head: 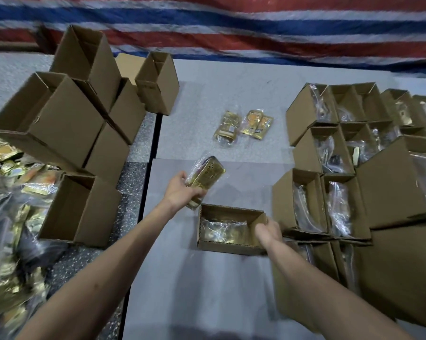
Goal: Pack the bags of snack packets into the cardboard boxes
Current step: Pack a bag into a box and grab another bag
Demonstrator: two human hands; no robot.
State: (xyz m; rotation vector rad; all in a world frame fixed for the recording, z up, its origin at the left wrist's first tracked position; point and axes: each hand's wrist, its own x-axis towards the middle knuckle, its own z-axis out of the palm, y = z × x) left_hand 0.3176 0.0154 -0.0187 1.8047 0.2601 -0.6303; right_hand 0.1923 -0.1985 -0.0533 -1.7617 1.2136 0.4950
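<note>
Both arms reach forward. The left hand [180, 190] grips a bag of snack packets [205, 177] above the tabletop [202, 278]. The right hand [268, 233] clasps the open cardboard box [229, 247] by its right wall.

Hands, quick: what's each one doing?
Left hand: holding a bag of snack packets.
Right hand: gripping the open cardboard box by its right wall.

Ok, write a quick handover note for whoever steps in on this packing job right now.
Left hand grips a clear bag of gold snack packets just above the table.
Right hand holds the right wall of the open brown cardboard box in front, which already has a bag inside.
Done: boxes at right hold bags.
Left: two loose bags on the grey table, the pile at far left, empty boxes on the left.
</note>
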